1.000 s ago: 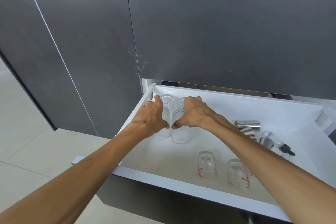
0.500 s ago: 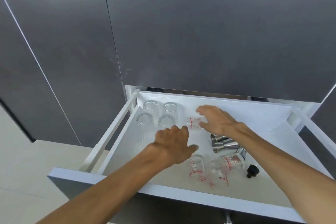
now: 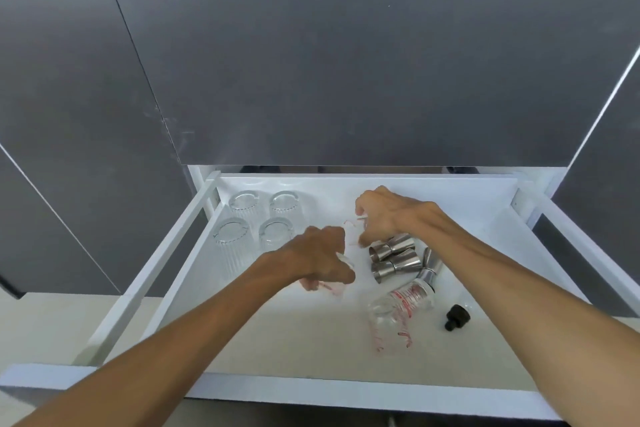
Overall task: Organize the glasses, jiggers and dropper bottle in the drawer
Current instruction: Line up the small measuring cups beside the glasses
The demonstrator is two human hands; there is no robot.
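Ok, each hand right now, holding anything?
Left hand: closed on a small measuring glass.
Right hand: closed on another measuring glass.

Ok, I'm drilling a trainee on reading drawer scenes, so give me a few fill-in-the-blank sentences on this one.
1. The ribbed clear glasses in the white drawer's back left corner number ____.
2. The steel jiggers lie on their ____.
3. The small measuring glasses carry ____ markings.
4. The black dropper cap lies nearest the ____ arm.

Missing: four; sides; red; right

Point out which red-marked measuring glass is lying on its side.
The red-marked measuring glass beside the jiggers lies tipped over; the one nearer the drawer front stands on end.
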